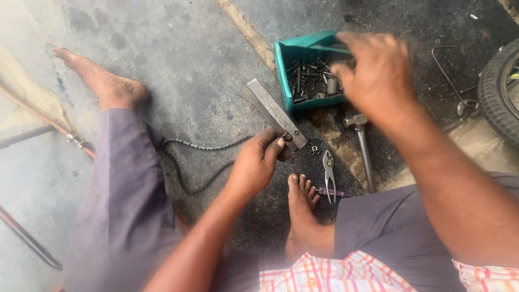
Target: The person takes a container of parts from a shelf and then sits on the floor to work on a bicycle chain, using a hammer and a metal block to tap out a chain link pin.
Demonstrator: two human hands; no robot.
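Note:
My left hand [258, 161] pinches the end of a bicycle chain [200, 146] against the near end of a flat grey metal bar [274, 112] lying on the concrete floor. The chain trails left toward my leg. My right hand [374, 73] is raised over a teal plastic tray [285, 58] filled with several bolts and small metal parts; its fingers are curled above the tray, and whether they hold something is hidden.
A hammer [363, 148], pliers [328, 171] and a purple-handled tool [332, 192] lie by my right foot [301, 208]. Two small nuts [313, 151] sit beside the bar. A bicycle tyre [500, 89] is at the right edge, metal rods [38, 127] at the left.

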